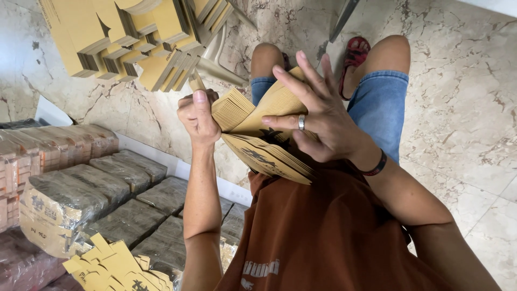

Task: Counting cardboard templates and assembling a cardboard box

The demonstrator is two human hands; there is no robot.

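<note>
Loosely held, the stack of flat cardboard blanks may fan and slide to the floor: left hand pinches one end, right hand spread flat on top.

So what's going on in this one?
A seated person holds a stack of flat tan cardboard blanks over their lap. The left hand has a grip on one end of the stack, thumb on top. The right hand, with a ring, lies spread over the top blank with fingers open. More blanks are piled on a plastic chair ahead, and wrapped bundles sit to the left on the marble floor.
</note>
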